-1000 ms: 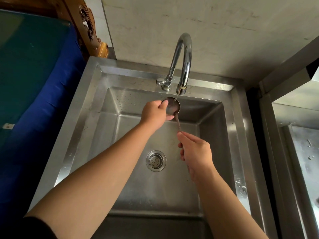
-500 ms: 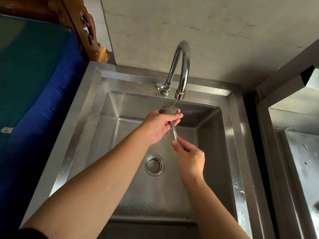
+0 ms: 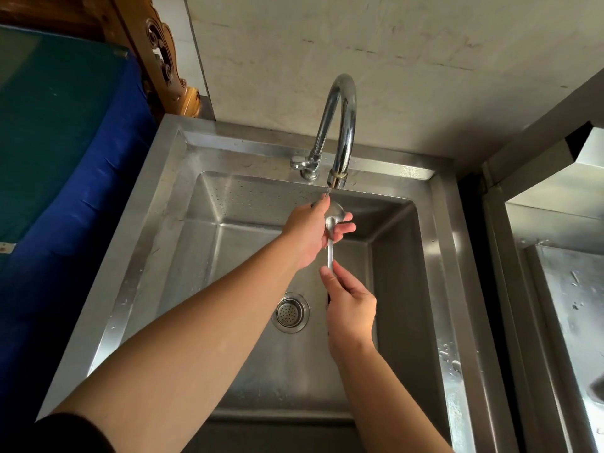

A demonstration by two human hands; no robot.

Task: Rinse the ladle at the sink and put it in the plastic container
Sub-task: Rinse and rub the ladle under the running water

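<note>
A small steel ladle [image 3: 330,246] is held over the basin of the steel sink [image 3: 183,243], its bowl just under the spout of the curved tap [image 3: 341,125]. A thin stream of water falls from the spout onto the bowl. My left hand [image 3: 312,232] cups the ladle's bowl, thumb on top and fingers beneath. My right hand [image 3: 351,308] grips the lower end of the handle, which is mostly hidden in the fist. No plastic container is in view.
The round drain strainer [image 3: 290,312] lies in the basin floor below my hands. A blue and green covered surface [image 3: 58,152] borders the sink on the left, with carved wood [image 3: 166,70] behind it. A second steel unit [image 3: 562,305] stands to the right.
The ladle's bowl has turned over under the stream, its rounded back now facing me. My left hand has shifted from pinching the rim to cupping the bowl. The view has tilted down slightly.
</note>
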